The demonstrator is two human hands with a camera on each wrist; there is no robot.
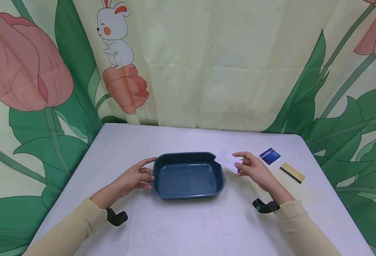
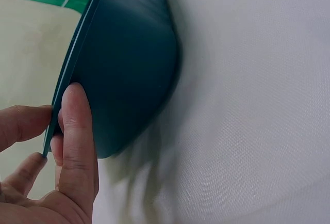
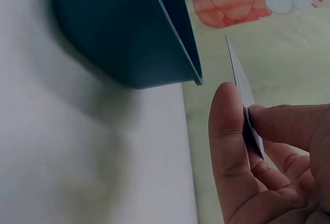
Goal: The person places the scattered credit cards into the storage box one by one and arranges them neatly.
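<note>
A dark blue rectangular plastic basin [image 1: 188, 196] with rounded corners stands upright on the white table. My left hand [image 1: 139, 176] is at its left end; in the left wrist view the thumb lies along the outer wall [image 2: 129, 53] and other fingers meet the rim, pinching it. With thumb and fingers, my right hand [image 1: 253, 169] pinches a white card [image 1: 227, 160] by its right end. The card is tilted, its far corner overlapping the basin's right rim in the head view. Edge-on, the card [image 3: 240, 74] shows as a thin strip in the right wrist view.
Right of the right hand, a blue card [image 1: 270, 156] and a gold card with a dark stripe [image 1: 292, 172] lie on the white tablecloth [image 1: 188, 227]. Behind the table hangs a curtain [image 1: 181, 64] printed with tulips and a rabbit. Each wrist wears a black device [image 1: 117, 217].
</note>
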